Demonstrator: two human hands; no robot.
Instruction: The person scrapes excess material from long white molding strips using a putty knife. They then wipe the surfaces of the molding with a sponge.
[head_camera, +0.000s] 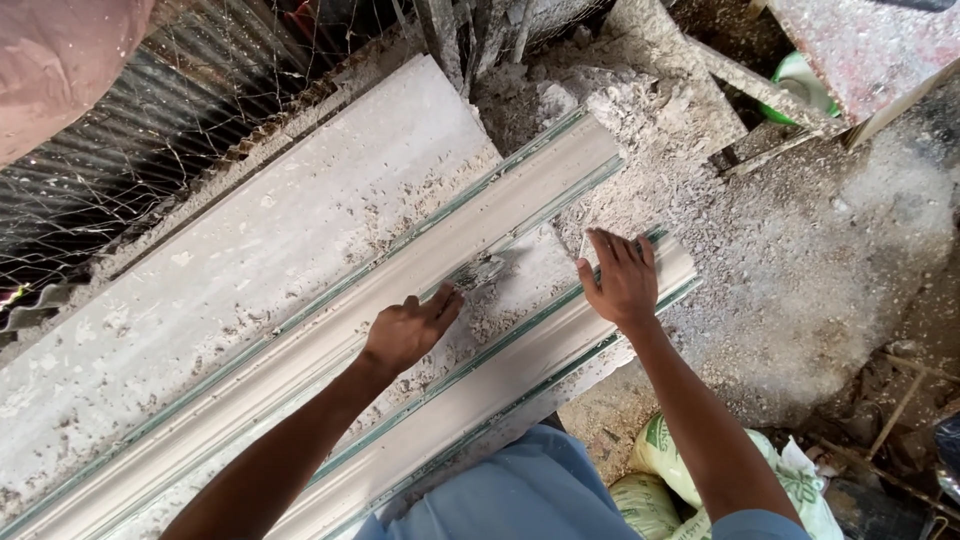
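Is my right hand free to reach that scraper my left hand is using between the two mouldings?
Probably yes. The right hand rests flat on the near moulding, holding nothing, and the scraper in the left hand lies just beside it, with only loose plaster crumbs between.
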